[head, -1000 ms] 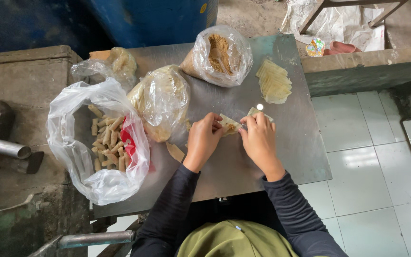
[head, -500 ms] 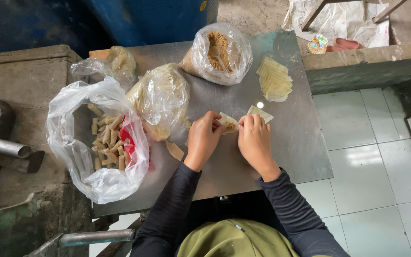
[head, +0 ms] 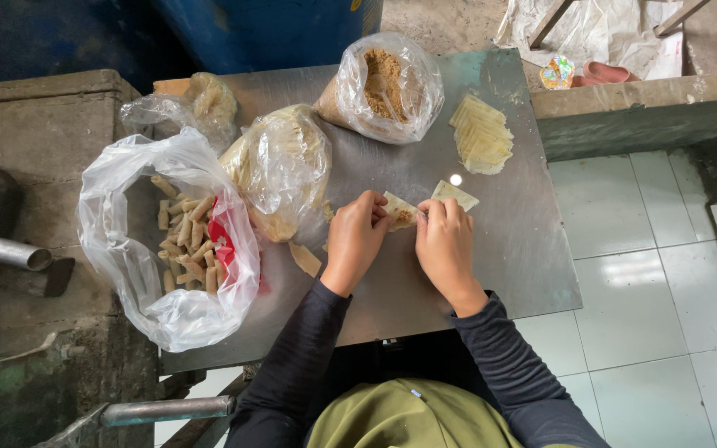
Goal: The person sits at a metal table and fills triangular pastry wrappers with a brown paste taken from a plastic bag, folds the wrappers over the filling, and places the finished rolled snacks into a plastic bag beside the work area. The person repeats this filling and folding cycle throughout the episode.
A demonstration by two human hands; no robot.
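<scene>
From the head view, your left hand [head: 357,242] and right hand [head: 444,245] meet over the middle of the steel worktop [head: 533,274], fingers pinched together on a pale wrapper [head: 398,211] with brown filling showing at its fold. A second flat wrapper [head: 455,195] lies just beyond your right hand. A stack of wrappers [head: 481,134] sits farther back, beside a bag of brown filling [head: 385,83]. To your left, an open plastic bag [head: 126,257] holds finished rolls [head: 186,242].
</scene>
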